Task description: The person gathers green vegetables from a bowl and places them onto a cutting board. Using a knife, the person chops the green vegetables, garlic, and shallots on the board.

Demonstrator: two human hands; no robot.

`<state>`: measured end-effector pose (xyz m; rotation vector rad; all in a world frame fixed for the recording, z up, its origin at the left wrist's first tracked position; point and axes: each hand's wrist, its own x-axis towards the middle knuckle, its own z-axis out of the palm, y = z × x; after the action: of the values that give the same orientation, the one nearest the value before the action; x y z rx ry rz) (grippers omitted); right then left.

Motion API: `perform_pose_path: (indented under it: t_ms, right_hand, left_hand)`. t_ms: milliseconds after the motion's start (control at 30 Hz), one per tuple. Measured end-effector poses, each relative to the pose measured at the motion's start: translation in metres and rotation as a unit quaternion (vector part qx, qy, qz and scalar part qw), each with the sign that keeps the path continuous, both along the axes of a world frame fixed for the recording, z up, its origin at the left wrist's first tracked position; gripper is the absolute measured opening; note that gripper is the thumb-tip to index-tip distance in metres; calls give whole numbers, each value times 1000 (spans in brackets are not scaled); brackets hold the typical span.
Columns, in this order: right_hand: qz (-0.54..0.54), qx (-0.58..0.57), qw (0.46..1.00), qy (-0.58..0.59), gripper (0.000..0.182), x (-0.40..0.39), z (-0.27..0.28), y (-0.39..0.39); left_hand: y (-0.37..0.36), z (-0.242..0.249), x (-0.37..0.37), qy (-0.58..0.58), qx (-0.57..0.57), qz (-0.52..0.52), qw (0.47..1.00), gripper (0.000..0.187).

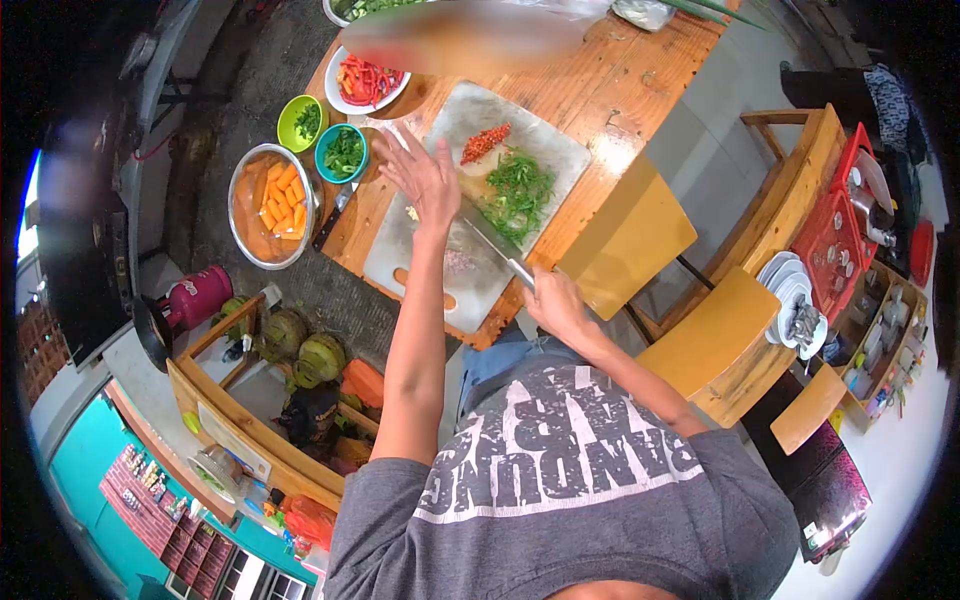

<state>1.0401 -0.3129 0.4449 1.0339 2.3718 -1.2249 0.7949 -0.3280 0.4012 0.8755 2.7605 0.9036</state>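
My right hand (556, 302) grips the handle of a kitchen knife (490, 234). The blade lies across the white cutting board (563, 140), at the near edge of a heap of sliced greens (522, 196). My left hand (424, 180) is held above the board's left side, fingers stretched out and holding nothing. Chopped red chilli (486, 144) sits farther back on the board. Nearer me are finely chopped pale bits (461, 258). Just left of my left hand stands a teal bowl (324, 166) of cut greens.
Left on the wooden table (640, 95) are a green bowl (284, 122), a metal bowl (236, 205) of orange chunks in liquid, and a second knife (334, 215). A white bowl (335, 97) of sliced red peppers stands behind. A yellow chair (640, 235) adjoins the table's right side.
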Motion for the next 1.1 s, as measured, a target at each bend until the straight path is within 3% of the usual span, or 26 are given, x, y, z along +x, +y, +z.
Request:
perform_pose_path:
  t_ms: [133, 233, 333, 500, 600, 700, 800, 1000, 1100]
  right_hand:
    - [36, 26, 999, -5, 18, 10, -11, 17]
    - [84, 40, 995, -22, 19, -8, 24, 52]
    - [82, 53, 995, -16, 19, -6, 4, 68]
    - [138, 79, 986, -47, 19, -26, 31, 76]
    - [157, 103, 980, -71, 17, -23, -10, 98]
    - [141, 78, 987, -14, 15, -20, -3, 101]
    - [158, 82, 983, -38, 18, -31, 13, 101]
    - [71, 25, 997, -10, 17, -20, 11, 76]
    - [89, 30, 993, -67, 18, -20, 3, 84]
  left_hand:
    - [-1, -3, 6, -13, 9, 18, 1000, 72]
    - [-7, -4, 0, -15, 3, 45, 999, 73]
    - [-4, -5, 8, -5, -16, 33, 999, 73]
    - [-10, -6, -5, -26, 4, 65, 998, 74]
    - [-6, -11, 1, -21, -7, 61, 998, 75]
    - [0, -2, 3, -10, -23, 28, 999, 76]
    - [-2, -6, -5, -12, -17, 61, 998, 76]
    - [6, -9, -8, -8, -6, 66, 998, 75]
    - [9, 6, -2, 14, -39, -6, 999, 76]
